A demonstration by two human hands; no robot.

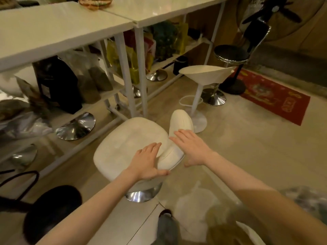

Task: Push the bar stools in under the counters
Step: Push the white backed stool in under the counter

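Two white benches [58, 30] are seen joined end to end from 9 to 1 o'clock, with bags stored on the low shelf [99, 98] beneath. A white padded stool [127, 138] is placed at centre on the floor, outside the bench legs, its backrest turned toward 3 o'clock. A white funnel-shaped stool [203, 73] and a black stool [230, 52] are found at 2 o'clock, also outside. The left hand [147, 162] is laid flat, fingers spread, on the padded seat; the right hand [192, 147] is spread over the backrest.
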